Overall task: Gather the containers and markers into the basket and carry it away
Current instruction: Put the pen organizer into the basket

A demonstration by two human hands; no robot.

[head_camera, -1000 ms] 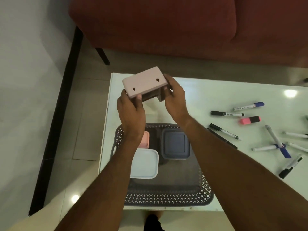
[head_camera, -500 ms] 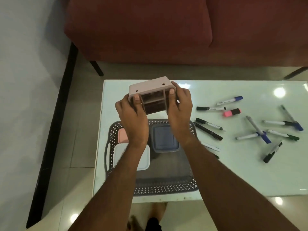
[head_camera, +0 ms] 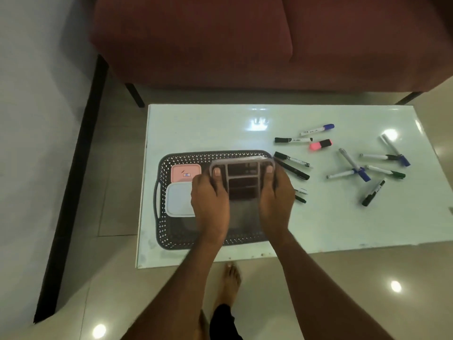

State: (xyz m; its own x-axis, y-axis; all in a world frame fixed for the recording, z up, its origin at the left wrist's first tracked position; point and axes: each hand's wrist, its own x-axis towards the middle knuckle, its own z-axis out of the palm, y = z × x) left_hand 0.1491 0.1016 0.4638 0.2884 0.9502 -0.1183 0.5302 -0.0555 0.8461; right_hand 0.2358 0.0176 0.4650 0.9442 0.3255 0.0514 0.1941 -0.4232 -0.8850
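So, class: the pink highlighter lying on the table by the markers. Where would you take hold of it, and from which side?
Pinch the pink highlighter across the middle of its barrel, coming straight down from above. It lies flat on the table, apart from the black-capped marker beside it, so both long sides look free for fingertips; its ends are short and offer less hold.

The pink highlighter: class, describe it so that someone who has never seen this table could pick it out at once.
Start at the pale table in front of the red sofa and look right of the dark basket, among the scattered markers. The pink highlighter lies near the far edge of that group. It is short and stubby with a bright pink body, while its neighbours are long, thin and white-barrelled.
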